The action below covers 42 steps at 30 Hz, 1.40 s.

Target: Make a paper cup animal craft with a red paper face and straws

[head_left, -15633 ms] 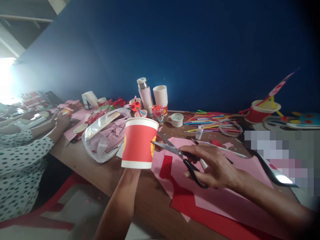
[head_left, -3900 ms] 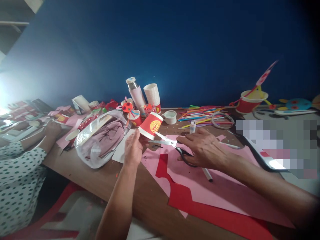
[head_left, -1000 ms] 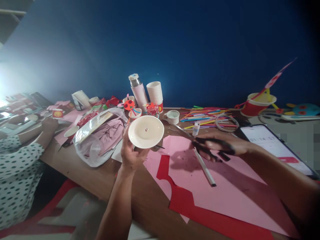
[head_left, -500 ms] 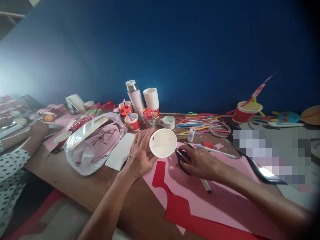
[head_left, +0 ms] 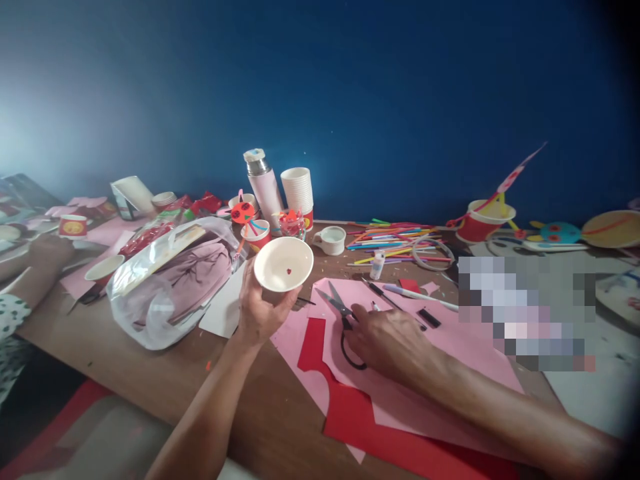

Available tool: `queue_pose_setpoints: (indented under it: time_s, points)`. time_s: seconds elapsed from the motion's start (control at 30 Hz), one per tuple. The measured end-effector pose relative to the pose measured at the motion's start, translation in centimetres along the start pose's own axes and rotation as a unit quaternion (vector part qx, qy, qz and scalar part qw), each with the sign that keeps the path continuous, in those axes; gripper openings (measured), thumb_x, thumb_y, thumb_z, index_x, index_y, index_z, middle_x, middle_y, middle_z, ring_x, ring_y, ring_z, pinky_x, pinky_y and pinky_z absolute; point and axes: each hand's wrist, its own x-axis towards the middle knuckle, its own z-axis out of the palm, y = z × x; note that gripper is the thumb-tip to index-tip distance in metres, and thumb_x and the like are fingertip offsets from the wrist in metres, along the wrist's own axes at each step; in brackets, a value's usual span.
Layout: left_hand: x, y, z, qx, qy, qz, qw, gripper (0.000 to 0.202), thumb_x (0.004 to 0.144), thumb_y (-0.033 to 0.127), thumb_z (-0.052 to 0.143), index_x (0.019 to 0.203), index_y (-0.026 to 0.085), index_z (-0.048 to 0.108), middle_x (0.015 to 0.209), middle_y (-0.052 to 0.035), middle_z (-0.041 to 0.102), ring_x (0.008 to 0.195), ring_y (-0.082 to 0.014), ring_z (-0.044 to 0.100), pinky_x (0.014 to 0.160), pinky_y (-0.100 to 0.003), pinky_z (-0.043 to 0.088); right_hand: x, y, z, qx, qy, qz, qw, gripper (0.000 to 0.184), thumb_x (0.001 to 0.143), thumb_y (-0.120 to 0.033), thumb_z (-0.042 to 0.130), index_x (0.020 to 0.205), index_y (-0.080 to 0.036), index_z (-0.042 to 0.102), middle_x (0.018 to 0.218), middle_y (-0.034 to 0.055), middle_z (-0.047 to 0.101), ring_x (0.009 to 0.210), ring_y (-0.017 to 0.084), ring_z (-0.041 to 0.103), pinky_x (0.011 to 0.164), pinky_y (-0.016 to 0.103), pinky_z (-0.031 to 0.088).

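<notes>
In my left hand (head_left: 260,313) is a white paper cup (head_left: 283,253), its mouth tipped toward me. A small dark red spot, perhaps a hole, shows on its inner wall. My right hand (head_left: 387,340) is closed at the handles of black-handled scissors (head_left: 336,300). The blades are slightly apart and lie over pink paper (head_left: 440,347); the hand covers one handle loop. Just beyond this hand lie a dark pen (head_left: 383,291) and a black cap (head_left: 429,318). A cut red paper piece (head_left: 350,407) lies nearer to me.
A plastic bag (head_left: 170,313) holding cloth lies to the left. Along the wall stand a flask (head_left: 265,190), stacked cups (head_left: 297,190), a mug (head_left: 333,241) and colored sticks (head_left: 395,241). A decorated red cup (head_left: 483,223) stands at right. Another person's hand (head_left: 50,257) is at far left.
The cup in my left hand has moved left and up, and turned. My right hand has shifted slightly lower, and the scissors now show their blades on the pink paper.
</notes>
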Motion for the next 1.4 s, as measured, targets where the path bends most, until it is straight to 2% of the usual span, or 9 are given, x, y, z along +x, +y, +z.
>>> queue_pose_setpoints:
  time_s: [0.17,0.27,0.43,0.57,0.7,0.83,1.03,1.3,1.4]
  points:
    - [0.1,0.5,0.0,0.004,0.013,-0.012,1.000,0.065,0.058,0.020,0.076,0.120,0.018,0.054,0.116,-0.0117,0.057,0.109,-0.0301,0.052,0.098,-0.043,0.038,-0.3,-0.5,-0.3,-0.027,-0.018,-0.046,0.998,0.022,0.083,-0.022,0.042,0.080,-0.012,0.061,0.072,0.0138,0.067,0.057,0.023,0.064,0.042,0.025,0.029]
    - [0.2,0.7,0.0,-0.003,0.019,-0.016,1.000,0.066,0.057,0.019,0.076,0.120,0.018,0.053,0.116,-0.0113,0.056,0.109,-0.0296,0.052,0.097,-0.042,0.038,-0.6,-0.8,-0.7,-0.030,-0.014,-0.025,0.999,0.022,0.080,-0.024,0.046,0.090,-0.011,0.062,0.068,0.0127,0.067,0.056,0.023,0.064,0.043,0.025,0.034]
    - [0.2,1.1,0.1,-0.018,0.030,-0.026,0.999,0.061,0.055,0.016,0.077,0.114,0.017,0.057,0.110,-0.0099,0.059,0.105,-0.0281,0.055,0.095,-0.039,0.041,-1.2,-1.3,0.2,-0.074,-0.013,-0.059,0.995,0.033,0.077,-0.008,0.046,0.108,-0.006,0.058,0.066,0.0133,0.065,0.052,0.021,0.062,0.041,0.025,0.035]
    - [0.1,1.0,0.3,-0.036,0.034,-0.044,0.998,0.058,0.055,0.016,0.077,0.109,0.016,0.058,0.112,-0.0113,0.059,0.109,-0.0288,0.054,0.093,-0.039,0.042,-1.5,-1.7,1.0,-0.077,-0.017,-0.070,0.994,0.037,0.078,-0.007,0.044,0.113,-0.003,0.055,0.067,0.0161,0.066,0.051,0.021,0.061,0.040,0.025,0.036]
    - [0.1,0.7,0.2,-0.035,0.022,-0.058,0.997,0.060,0.056,0.017,0.076,0.112,0.015,0.056,0.113,-0.0119,0.059,0.112,-0.0291,0.052,0.094,-0.039,0.041,-1.9,-2.0,0.3,-0.068,-0.021,-0.109,0.992,0.046,0.075,-0.005,0.047,0.121,-0.001,0.049,0.066,0.0162,0.067,0.049,0.021,0.061,0.038,0.025,0.035]
    - [0.0,0.3,0.2,-0.029,0.005,-0.077,0.997,0.060,0.057,0.019,0.076,0.113,0.016,0.056,0.114,-0.0119,0.059,0.110,-0.0287,0.053,0.094,-0.039,0.041,-2.2,-2.2,-0.5,-0.048,-0.028,-0.120,0.991,0.033,0.080,-0.012,0.047,0.110,-0.004,0.058,0.063,0.0147,0.066,0.048,0.022,0.061,0.038,0.026,0.036]
    - [-0.7,-0.1,0.6,-0.107,-0.028,-0.133,0.985,0.059,0.060,0.023,0.075,0.115,0.015,0.054,0.102,-0.0105,0.063,0.103,-0.0268,0.058,0.089,-0.039,0.045,-2.2,-2.1,-0.4,-0.044,-0.015,-0.106,0.993,0.026,0.086,-0.025,0.047,0.095,-0.008,0.064,0.062,0.0149,0.066,0.053,0.022,0.062,0.044,0.026,0.039]
    - [-0.9,-0.1,0.8,-0.113,-0.030,-0.136,0.984,0.062,0.059,0.024,0.076,0.115,0.014,0.053,0.101,-0.0102,0.065,0.097,-0.0259,0.062,0.084,-0.037,0.050,-2.0,-2.6,0.6,-0.054,-0.047,-0.139,0.988,0.017,0.076,-0.011,0.051,0.081,-0.010,0.067,0.065,0.0129,0.066,0.055,0.021,0.062,0.047,0.026,0.040]
    - [-1.1,-0.2,0.8,-0.102,-0.042,-0.148,0.983,0.063,0.059,0.025,0.076,0.116,0.014,0.053,0.097,-0.0100,0.066,0.091,-0.0251,0.064,0.081,-0.037,0.051,-2.2,-3.0,1.0,-0.041,-0.059,-0.144,0.987,0.014,0.075,-0.013,0.053,0.072,-0.011,0.066,0.066,0.0124,0.066,0.056,0.020,0.062,0.046,0.025,0.039]
